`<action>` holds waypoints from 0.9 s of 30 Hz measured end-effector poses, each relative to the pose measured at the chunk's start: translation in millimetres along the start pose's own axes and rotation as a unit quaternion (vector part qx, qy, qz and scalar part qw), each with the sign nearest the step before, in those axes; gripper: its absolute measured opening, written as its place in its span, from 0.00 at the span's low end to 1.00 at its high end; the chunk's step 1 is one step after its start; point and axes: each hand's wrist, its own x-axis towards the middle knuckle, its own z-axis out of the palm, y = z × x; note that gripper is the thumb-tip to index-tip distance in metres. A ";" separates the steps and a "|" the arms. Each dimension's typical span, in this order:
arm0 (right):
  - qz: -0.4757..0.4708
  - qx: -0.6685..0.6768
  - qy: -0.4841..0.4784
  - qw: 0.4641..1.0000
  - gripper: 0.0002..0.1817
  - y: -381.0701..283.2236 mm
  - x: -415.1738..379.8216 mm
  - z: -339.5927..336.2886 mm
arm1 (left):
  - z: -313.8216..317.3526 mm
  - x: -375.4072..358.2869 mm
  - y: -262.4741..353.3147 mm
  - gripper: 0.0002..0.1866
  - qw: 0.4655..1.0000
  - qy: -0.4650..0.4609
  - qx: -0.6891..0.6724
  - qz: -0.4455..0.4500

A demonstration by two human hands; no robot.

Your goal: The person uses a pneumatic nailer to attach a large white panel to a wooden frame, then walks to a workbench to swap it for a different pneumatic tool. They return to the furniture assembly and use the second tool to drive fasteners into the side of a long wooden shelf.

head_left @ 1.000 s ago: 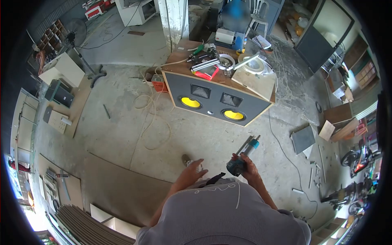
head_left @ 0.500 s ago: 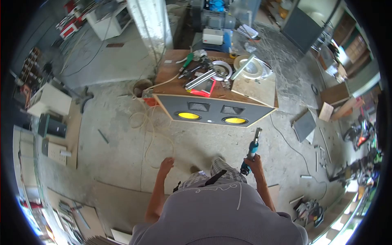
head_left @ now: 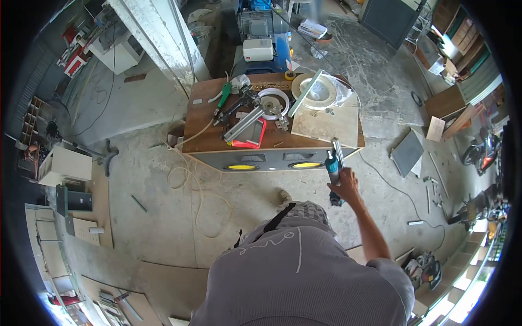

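Note:
My right hand [head_left: 346, 186] is closed around a slim teal-and-black power tool [head_left: 332, 163] with a metal head. The tool points away from me, its tip overlapping the right front corner of a wooden speaker cabinet [head_left: 261, 157]; whether it touches cannot be told. Yellow speaker cones show on the cabinet's front. On its top lie a green-handled air gun [head_left: 223, 96], a metal bar [head_left: 243, 125], a red-edged flat piece [head_left: 260, 136], a white ring [head_left: 287, 98] and a pale board [head_left: 329, 129]. My left hand is out of view.
A pale hose [head_left: 200, 198] coils on the floor, left of the cabinet. A cable [head_left: 391, 201] trails along the right side. Behind the cabinet stand a machine with a motor [head_left: 257, 27] and a pillar [head_left: 157, 32]. A dark panel [head_left: 408, 154] leans at the right.
I am closer to the cabinet. My right hand has moved forward with the power tool, up to the cabinet's right corner. My left hand has left the view.

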 end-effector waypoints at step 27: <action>-0.342 -0.350 0.015 0.872 0.16 111.7 238.1 40.6 | 127.0 -29.3 -10.5 0.24 0.981 0.085 -0.153 -0.079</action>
